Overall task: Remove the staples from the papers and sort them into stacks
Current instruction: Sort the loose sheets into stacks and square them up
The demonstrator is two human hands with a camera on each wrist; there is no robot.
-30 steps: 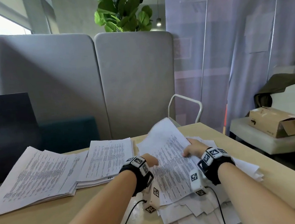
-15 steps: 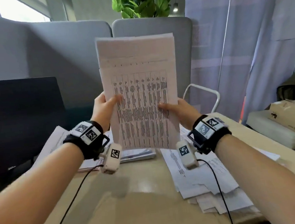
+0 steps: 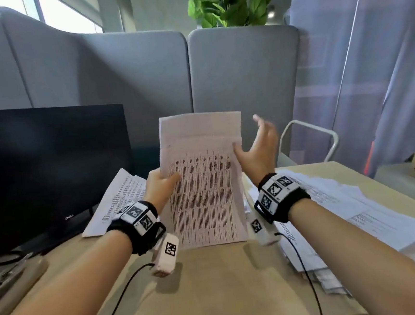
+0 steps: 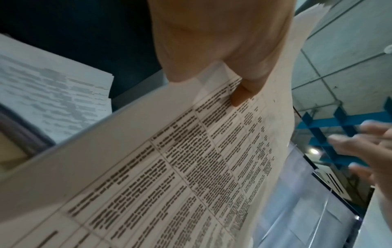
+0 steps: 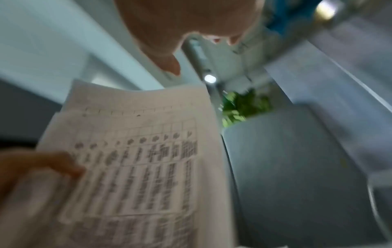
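Over at the desk's (image 3: 213, 295) far left edge sits a dark monitor (image 3: 51, 166), and just in front of it, at the near left edge, something metal and blurred, too smeared to name. Next along, a sorted stack of printed sheets (image 3: 119, 197) lies against the monitor's foot, toward the far edge.

Now the action: the left hand (image 3: 160, 186) pinches a stapled packet (image 3: 203, 182) by its left margin, thumb on the front, fingers behind, holding it upright above the middle of the desk. In the left wrist view the thumb (image 4: 239, 97) presses right onto the printed table. A small dark mark sits near the packet's top left corner; that looks like the staple, though it is too small to be sure.

The right hand (image 3: 258, 150) hovers just beside the packet's right edge, fingers spread wide, gripping nothing.

Far right, the unsorted heap of papers (image 3: 345, 220) sprawls to the desk's right edge.

My read: this is the inspection step, staple not yet out. The next move calls for the free right hand to fetch a tool or pick at that top corner.
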